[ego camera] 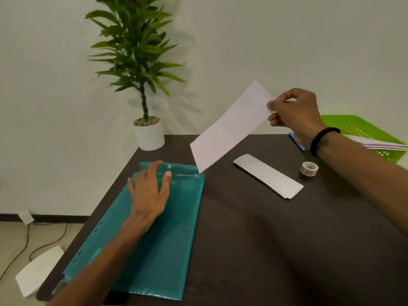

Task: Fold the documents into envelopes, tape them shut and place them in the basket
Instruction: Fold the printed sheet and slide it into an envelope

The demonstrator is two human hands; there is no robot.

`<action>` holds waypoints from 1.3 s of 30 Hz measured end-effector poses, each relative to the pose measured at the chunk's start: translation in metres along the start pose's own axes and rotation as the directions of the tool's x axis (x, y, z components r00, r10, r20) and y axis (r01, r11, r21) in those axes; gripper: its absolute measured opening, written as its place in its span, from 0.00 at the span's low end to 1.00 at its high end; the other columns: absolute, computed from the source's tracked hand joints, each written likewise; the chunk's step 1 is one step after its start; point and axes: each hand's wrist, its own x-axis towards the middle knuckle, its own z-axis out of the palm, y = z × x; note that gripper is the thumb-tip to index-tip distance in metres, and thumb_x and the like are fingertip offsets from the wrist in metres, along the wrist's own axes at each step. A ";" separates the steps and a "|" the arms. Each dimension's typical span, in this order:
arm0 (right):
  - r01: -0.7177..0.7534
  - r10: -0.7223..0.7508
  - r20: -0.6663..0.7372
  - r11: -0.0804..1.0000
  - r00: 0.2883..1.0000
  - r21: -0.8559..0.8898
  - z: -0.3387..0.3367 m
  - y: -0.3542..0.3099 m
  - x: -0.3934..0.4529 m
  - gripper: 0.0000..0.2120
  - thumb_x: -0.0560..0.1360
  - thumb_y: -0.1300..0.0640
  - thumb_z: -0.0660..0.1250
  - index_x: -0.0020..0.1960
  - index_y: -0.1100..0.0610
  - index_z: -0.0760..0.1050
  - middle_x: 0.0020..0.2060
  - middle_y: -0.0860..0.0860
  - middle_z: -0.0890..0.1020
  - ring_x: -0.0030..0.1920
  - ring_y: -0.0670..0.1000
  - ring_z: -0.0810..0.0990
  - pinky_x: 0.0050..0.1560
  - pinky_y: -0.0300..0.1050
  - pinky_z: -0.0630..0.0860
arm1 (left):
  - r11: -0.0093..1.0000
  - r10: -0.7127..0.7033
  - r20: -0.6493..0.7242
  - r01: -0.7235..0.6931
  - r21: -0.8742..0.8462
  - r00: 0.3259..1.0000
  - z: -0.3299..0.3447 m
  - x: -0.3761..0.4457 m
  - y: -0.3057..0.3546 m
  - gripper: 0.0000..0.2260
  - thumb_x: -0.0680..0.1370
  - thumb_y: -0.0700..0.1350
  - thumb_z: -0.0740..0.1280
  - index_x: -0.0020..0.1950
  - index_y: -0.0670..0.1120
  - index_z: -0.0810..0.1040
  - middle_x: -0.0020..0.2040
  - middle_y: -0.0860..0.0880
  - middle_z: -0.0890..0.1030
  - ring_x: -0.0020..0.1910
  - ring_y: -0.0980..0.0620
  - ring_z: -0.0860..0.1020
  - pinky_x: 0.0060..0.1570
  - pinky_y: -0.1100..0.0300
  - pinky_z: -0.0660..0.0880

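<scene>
A dark tabletop (254,228) stands against a plain pale wall (265,40). A potted plant (141,62) sits at its far corner. Cables (26,244) trail across the light floor (13,235) below a dark baseboard (55,217).

Open tabletop: the dark table (254,239) lies bare from centre toward 5 o'clock.
Left side: green folder (159,250) at 8 o'clock.
Far edge: potted plant (149,131) at 11 o'clock.
Right: folded paper (268,175), tape roll (309,168), basket (362,129) around 2 o'clock.

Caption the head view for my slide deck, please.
Right hand lifts a folded paper while left hand presses the teal folder.
</scene>
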 end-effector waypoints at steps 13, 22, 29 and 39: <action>-0.163 0.046 0.319 0.922 0.947 0.351 -0.057 -0.047 -0.090 0.20 0.77 0.55 0.77 0.62 0.61 0.72 0.43 0.60 0.84 0.40 0.56 0.86 0.42 0.47 0.83 | 0.794 0.321 0.063 -0.233 -0.561 0.945 -0.004 -0.043 0.243 0.21 0.83 0.56 0.65 0.76 0.56 0.68 0.67 0.52 0.80 0.58 0.56 0.79 0.55 0.68 0.77; 0.155 -0.102 0.189 0.944 0.977 -0.290 -0.100 0.016 -0.075 0.29 0.66 0.41 0.83 0.63 0.43 0.78 0.62 0.44 0.80 0.54 0.45 0.84 0.55 0.45 0.81 | 0.484 0.059 0.473 0.389 -0.784 0.879 0.002 -0.040 0.223 0.10 0.82 0.43 0.67 0.62 0.47 0.82 0.53 0.46 0.87 0.56 0.39 0.84 0.58 0.41 0.81; -0.101 0.114 0.304 0.993 0.946 -0.058 -0.068 0.090 -0.062 0.20 0.70 0.63 0.82 0.59 0.59 0.83 0.50 0.53 0.87 0.45 0.46 0.87 0.40 0.36 0.82 | 0.567 -0.054 0.559 0.486 -0.665 0.828 0.045 -0.028 0.192 0.16 0.81 0.46 0.70 0.69 0.52 0.75 0.60 0.47 0.83 0.55 0.45 0.83 0.55 0.46 0.82; -0.046 0.119 0.415 0.982 0.902 -0.181 -0.016 0.153 -0.032 0.34 0.70 0.58 0.82 0.72 0.46 0.75 0.56 0.41 0.82 0.54 0.44 0.84 0.51 0.41 0.83 | 0.512 0.080 0.516 0.409 -0.755 0.853 0.101 0.017 0.135 0.30 0.74 0.35 0.76 0.73 0.52 0.73 0.56 0.43 0.86 0.54 0.44 0.85 0.52 0.49 0.84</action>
